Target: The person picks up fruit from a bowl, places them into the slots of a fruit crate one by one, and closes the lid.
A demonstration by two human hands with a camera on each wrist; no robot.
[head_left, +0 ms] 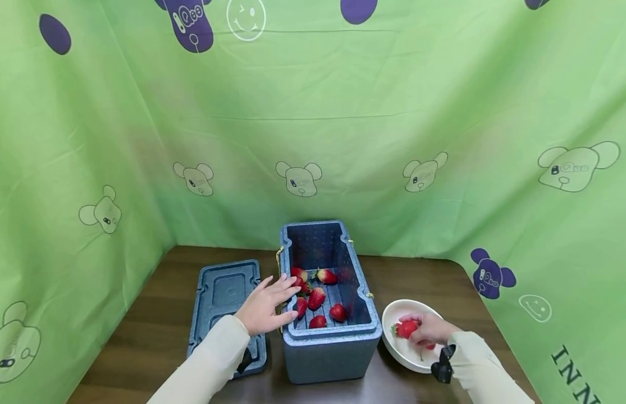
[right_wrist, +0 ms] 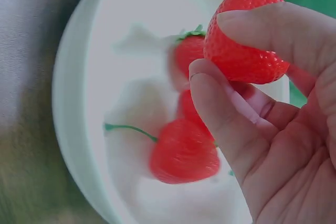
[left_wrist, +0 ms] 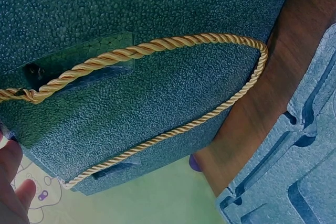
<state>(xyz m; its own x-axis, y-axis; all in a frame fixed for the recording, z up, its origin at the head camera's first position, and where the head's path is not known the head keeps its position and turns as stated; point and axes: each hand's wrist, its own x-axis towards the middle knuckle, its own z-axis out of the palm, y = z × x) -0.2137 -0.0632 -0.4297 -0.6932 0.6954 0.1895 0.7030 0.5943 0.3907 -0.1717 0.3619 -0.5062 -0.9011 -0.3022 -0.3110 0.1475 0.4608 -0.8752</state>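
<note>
Over a white bowl (head_left: 403, 352), my right hand (head_left: 433, 329) pinches a red strawberry (right_wrist: 244, 62) between thumb and fingers. Several more strawberries (right_wrist: 184, 156) lie in the bowl below it, one with a thin green stem. My left hand (head_left: 268, 304) lies at the left rim of a blue foam box (head_left: 333, 359), fingers spread and reaching over the edge. Several strawberries (head_left: 316, 298) are scattered on the box floor, some partly hidden by those fingertips. In the left wrist view, only a few fingertips (left_wrist: 11, 153) show beside the box wall.
A blue lid (head_left: 228, 287) lies flat left of the box, partly under my left forearm. Yellow rope (left_wrist: 194, 40) loops along the box's outer side. The bowl stands close to the box's right on the brown wooden table (head_left: 136, 331). Green printed cloth (head_left: 343, 185) hangs around the table.
</note>
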